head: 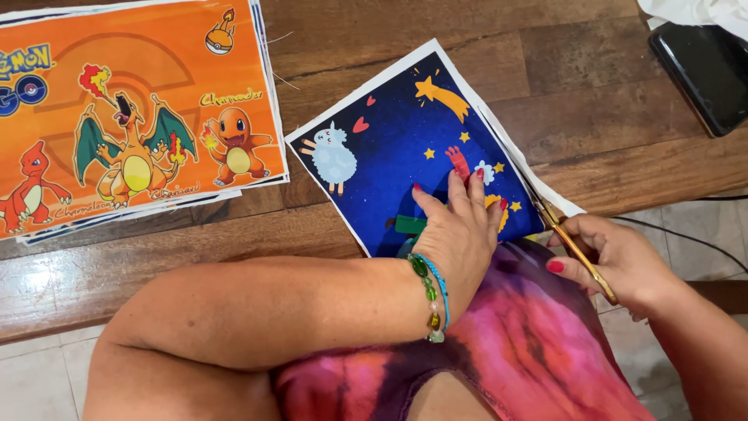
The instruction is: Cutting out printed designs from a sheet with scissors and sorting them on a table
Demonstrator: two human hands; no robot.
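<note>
Head view: left hand [460, 226] flat on blue print [405, 156], right hand [615, 261] gripping scissors [565, 234].

Bare wooden table [592, 70] at twelve to one o'clock of the blue printed sheet [389, 156]: open passage there. At ten o'clock, blocked by a stack of orange printed sheets [140, 109], just beside the blue sheet's corner. At two o'clock, a black phone [705, 74] under white cloth [693, 12]. At four o'clock, right hand [615, 261] with scissors [573, 245] along the sheet's edge. Left hand [460, 230] pressing flat at six o'clock.
</note>
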